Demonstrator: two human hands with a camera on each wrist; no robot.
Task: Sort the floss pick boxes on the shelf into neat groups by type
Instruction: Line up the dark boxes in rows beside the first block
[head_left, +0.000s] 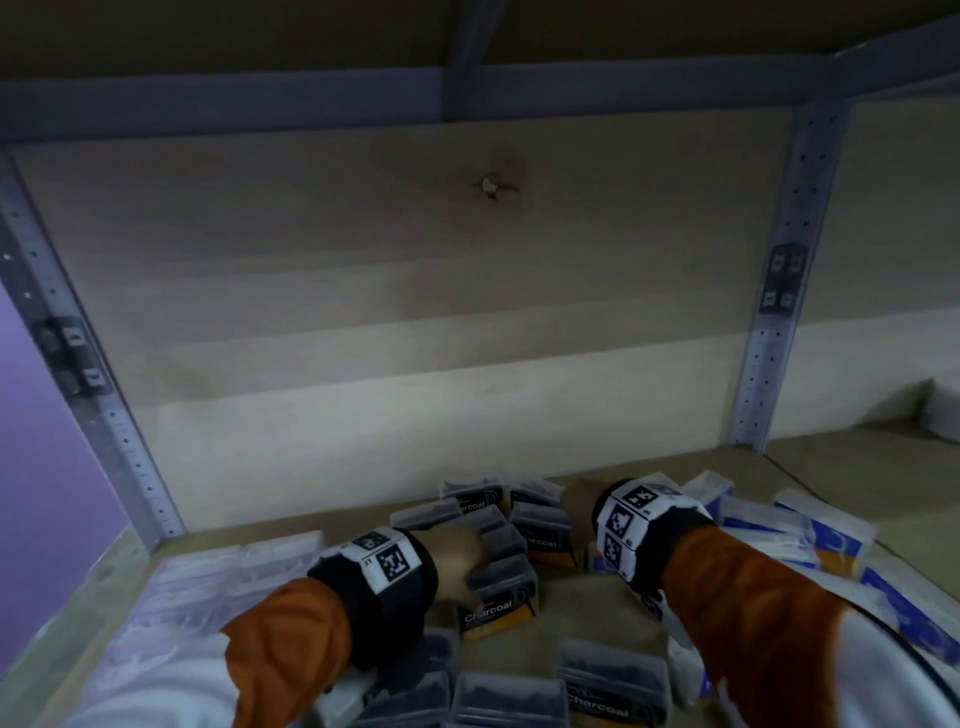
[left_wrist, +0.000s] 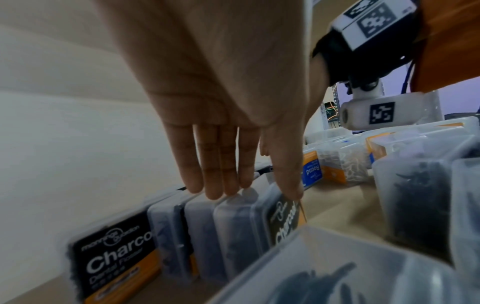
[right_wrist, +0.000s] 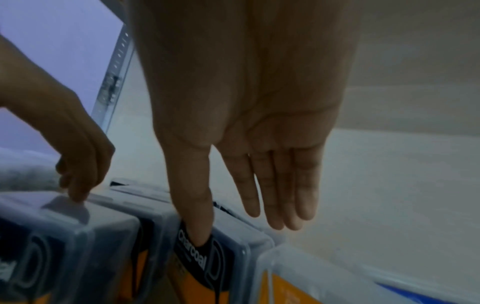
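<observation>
A row of clear charcoal floss pick boxes (head_left: 498, 540) with black and orange labels stands on edge at mid-shelf. My left hand (head_left: 457, 558) rests on the near end of the row. In the left wrist view its straight fingers (left_wrist: 215, 185) touch the box tops (left_wrist: 233, 226) and the thumb lies on the end label. My right hand (head_left: 576, 512) is at the row's far right. There its thumb (right_wrist: 200, 226) presses a charcoal label (right_wrist: 192, 253), while the straight fingers hang past the boxes and hold nothing.
White floss boxes (head_left: 208, 587) lie in a block at the left. Blue and orange "Round" boxes (head_left: 831, 540) are scattered at the right. More charcoal boxes (head_left: 613, 675) lie loose at the front. The shelf's pale back panel (head_left: 415, 312) and metal uprights (head_left: 769, 332) enclose the space.
</observation>
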